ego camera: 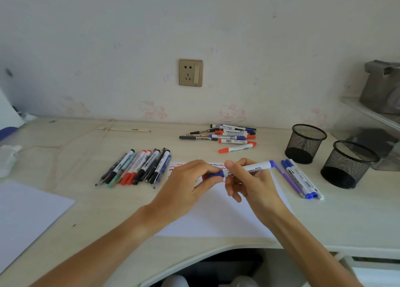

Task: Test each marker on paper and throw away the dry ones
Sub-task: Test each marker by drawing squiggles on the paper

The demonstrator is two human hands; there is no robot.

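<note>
Markers [135, 167] lie grouped on pale desk [346, 222].

Two mesh cups [305, 143], two paper sheets [216, 213].

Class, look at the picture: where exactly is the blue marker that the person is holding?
In the head view the blue marker is held level over the paper at centre, the left hand gripping its cap and the right hand its barrel.

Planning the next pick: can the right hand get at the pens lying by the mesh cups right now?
Probably not yet: the right hand grips the blue marker. The pens lie uncovered just beside it.
</note>
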